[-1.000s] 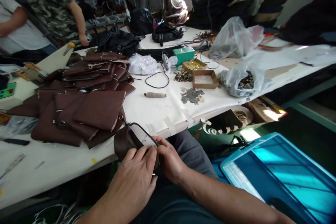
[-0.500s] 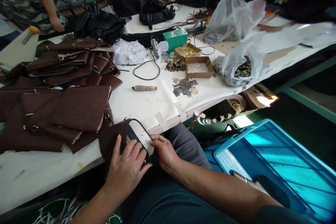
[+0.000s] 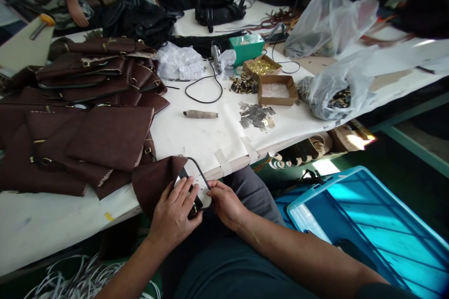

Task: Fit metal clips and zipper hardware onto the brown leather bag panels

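A dark brown leather piece (image 3: 154, 184) lies over the table's front edge, joined to a white panel (image 3: 198, 178) with black edging. My left hand (image 3: 177, 210) rests on the panel and leather, fingers bent over a dark strip, its thumb low near a small metal part. At the panel's right rim my right hand (image 3: 224, 203) pinches the black edge between thumb and fingers. Left of them lies a stack of brown leather bags (image 3: 105, 135). Beyond the hands, a cloth-wrapped tool (image 3: 200, 114) sits on the white table (image 3: 182, 138).
Grey metal plates (image 3: 256, 116), a carton tray (image 3: 277, 91), gold parts (image 3: 260, 67), a green box (image 3: 246, 47) and plastic bags (image 3: 333, 91) stand further back. A blue crate (image 3: 368, 224) is at right. Another person's hand (image 3: 77, 15) shows at upper left.
The view has shifted, so table things appear further right. My left hand's fingers are drawn closer together and lie further over the white panel; my right hand still pinches its edge.
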Motion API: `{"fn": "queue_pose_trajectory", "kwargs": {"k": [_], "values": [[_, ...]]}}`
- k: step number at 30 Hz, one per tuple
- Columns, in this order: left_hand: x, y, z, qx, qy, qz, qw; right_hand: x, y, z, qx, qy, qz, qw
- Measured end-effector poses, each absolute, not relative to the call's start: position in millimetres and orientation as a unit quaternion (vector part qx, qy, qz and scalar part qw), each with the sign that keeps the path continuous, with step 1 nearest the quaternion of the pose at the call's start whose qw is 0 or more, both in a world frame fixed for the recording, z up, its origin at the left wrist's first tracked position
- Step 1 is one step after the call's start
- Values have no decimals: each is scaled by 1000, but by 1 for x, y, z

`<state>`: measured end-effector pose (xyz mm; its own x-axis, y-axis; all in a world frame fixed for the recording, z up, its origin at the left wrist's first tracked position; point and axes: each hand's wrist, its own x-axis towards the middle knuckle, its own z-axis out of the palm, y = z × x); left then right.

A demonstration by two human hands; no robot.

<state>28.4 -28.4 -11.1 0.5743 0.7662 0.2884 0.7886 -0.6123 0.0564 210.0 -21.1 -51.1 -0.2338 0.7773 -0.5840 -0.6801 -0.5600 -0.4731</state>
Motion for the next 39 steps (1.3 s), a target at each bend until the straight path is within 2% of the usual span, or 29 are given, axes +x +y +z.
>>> {"fn": "queue_pose_trajectory", "kwargs": {"k": [5,9,12,15,20,24,31,35,37,39], "values": [[23,-29,-20,-876,-445,-185,15,246,-9,-39,-484,-311,731,366],[22,-29,-30,-864,-448,-229,-4,300,35,-14,-591,-548,487,338],[21,-28,-36,-858,-444,-259,-17,340,92,4,-670,-647,257,257],[20,-28,-39,-851,-445,-276,-30,368,146,11,-704,-659,171,204],[20,-29,-41,-845,-451,-285,-41,384,189,10,-695,-689,161,130],[19,-29,-41,-843,-461,-274,-46,383,199,11,-675,-708,177,106],[18,-29,-36,-847,-460,-262,-49,383,210,27,-676,-681,231,160],[17,-30,-29,-856,-458,-239,-35,361,184,40,-652,-667,292,209],[16,-30,-27,-861,-455,-226,-30,335,156,40,-612,-663,363,231],[16,-30,-24,-862,-457,-220,-32,302,123,35,-534,-647,487,242]]}}
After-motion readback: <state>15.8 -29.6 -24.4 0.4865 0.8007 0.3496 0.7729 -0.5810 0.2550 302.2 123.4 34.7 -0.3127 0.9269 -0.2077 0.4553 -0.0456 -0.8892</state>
